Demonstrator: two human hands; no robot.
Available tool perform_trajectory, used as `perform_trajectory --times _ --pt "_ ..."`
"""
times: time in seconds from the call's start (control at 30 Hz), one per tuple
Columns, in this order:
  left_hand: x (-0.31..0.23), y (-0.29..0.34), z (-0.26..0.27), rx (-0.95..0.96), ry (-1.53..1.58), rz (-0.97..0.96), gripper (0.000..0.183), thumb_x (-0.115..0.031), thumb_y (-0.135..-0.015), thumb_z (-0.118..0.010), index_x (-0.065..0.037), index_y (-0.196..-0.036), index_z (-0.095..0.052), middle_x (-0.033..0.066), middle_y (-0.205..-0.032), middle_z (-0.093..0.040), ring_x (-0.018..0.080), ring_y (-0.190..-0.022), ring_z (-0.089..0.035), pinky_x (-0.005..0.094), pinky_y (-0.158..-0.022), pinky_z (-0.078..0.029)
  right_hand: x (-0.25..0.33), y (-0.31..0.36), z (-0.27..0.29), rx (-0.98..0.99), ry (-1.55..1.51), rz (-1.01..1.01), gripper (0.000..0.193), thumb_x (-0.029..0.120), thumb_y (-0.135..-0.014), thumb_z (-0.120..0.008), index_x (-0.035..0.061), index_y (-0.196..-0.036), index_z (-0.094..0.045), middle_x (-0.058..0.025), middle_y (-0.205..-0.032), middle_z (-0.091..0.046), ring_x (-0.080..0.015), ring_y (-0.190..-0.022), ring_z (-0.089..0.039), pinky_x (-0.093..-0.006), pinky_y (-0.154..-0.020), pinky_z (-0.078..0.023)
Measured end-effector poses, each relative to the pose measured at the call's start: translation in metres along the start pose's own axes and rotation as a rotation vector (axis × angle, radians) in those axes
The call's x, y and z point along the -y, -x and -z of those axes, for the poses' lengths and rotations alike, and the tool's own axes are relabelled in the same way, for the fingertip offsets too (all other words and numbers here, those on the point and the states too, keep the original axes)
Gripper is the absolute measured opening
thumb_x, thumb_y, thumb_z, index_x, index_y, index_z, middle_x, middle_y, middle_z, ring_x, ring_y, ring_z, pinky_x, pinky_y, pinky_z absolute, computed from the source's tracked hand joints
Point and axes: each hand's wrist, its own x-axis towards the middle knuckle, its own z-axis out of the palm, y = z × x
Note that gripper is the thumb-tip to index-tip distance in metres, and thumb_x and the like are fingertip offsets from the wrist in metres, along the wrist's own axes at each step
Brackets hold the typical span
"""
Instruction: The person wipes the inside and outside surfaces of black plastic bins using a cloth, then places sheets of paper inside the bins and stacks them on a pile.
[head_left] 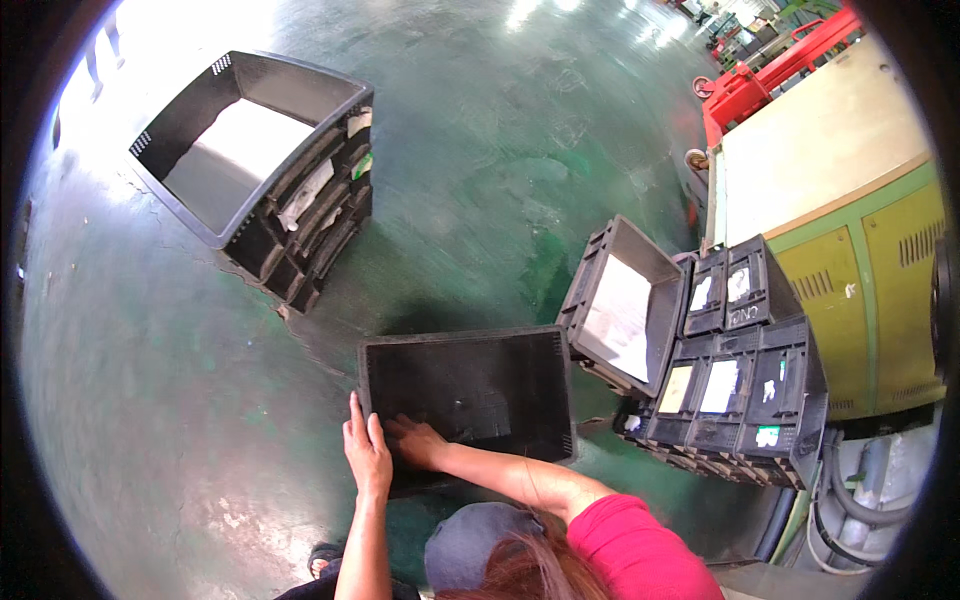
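A black plastic crate (466, 345) stands in front of me, its dark inside facing up. My left hand (368, 452) rests at the left rim, its fingers stretched along the outer side. Inside the crate, near that left wall, my right hand (416, 443) reaches in with its fingers extended. Deep shadow keeps me from seeing whether anything lies under the right hand. Neither hand visibly holds anything.
A stack of black crates (340, 90) with a pale sheet in the top one stands far left. At right, an open grey crate (668, 330) leans by several stacked black bins (740, 400). Behind them are a green cabinet (880, 270) and red equipment (735, 100).
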Motion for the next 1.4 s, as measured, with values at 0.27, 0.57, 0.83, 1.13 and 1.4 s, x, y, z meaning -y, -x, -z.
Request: perform_trajectory --times 0.27,0.57,0.83,1.13,1.4 --pt "-0.008 -0.002 -0.005 -0.005 -0.018 -0.033 0.046 -0.024 -0.095 -0.041 -0.011 -0.139 -0.033 0.0246 -0.108 -0.051 0.0414 -0.096 -0.052 0.0437 -0.082 -0.043 -0.035 -0.058 0.062 -0.573 0.302 -0.254 0.023 0.013 -0.077 -0.056 0.0034 -0.097 -0.06 -0.0121 -0.11 -0.048 -0.0319 -0.104 -0.047 -0.0384 -0.081 -0.05" --pt "-0.017 -0.009 -0.002 -0.023 0.042 -0.082 0.053 -0.017 -0.093 -0.043 -0.01 -0.142 -0.023 0.0272 -0.112 -0.048 0.0438 -0.097 -0.048 0.0439 -0.085 -0.041 -0.003 0.008 0.043 0.364 -0.061 -0.089 0.041 0.01 -0.081 -0.052 0.0107 -0.122 -0.053 -0.0132 -0.133 -0.042 -0.0327 -0.122 -0.041 -0.0407 -0.096 -0.043" --pt "-0.007 -0.007 -0.008 0.016 0.009 -0.011 0.05 -0.017 -0.095 -0.04 -0.014 -0.143 -0.025 0.0226 -0.105 -0.049 0.0367 -0.092 -0.051 0.04 -0.084 -0.041 -0.121 0.107 0.102 -0.196 0.093 -0.659 0.034 0.008 -0.069 -0.067 0.012 -0.102 -0.058 -0.0132 -0.116 -0.048 -0.0345 -0.101 -0.051 -0.0406 -0.088 -0.045" --pt "-0.01 -0.009 -0.014 0.006 -0.02 -0.062 0.045 -0.021 -0.096 -0.038 -0.012 -0.14 -0.031 0.0217 -0.107 -0.05 0.0354 -0.095 -0.052 0.0394 -0.085 -0.041 -0.036 -0.052 0.057 -0.33 0.05 -0.101 0.027 0.007 -0.08 -0.05 0.0052 -0.106 -0.055 -0.0121 -0.117 -0.052 -0.0305 -0.114 -0.046 -0.0399 -0.095 -0.041" --pt "-0.013 -0.009 -0.014 0.012 -0.062 -0.011 0.046 -0.02 -0.097 -0.038 -0.014 -0.141 -0.029 0.0199 -0.104 -0.05 0.0333 -0.093 -0.052 0.0382 -0.085 -0.042 -0.145 0.03 0.088 -0.473 0.512 -0.21 0.034 0.01 -0.082 -0.051 0.0082 -0.116 -0.048 -0.01 -0.119 -0.048 -0.0286 -0.096 -0.057 -0.0361 -0.067 -0.055"
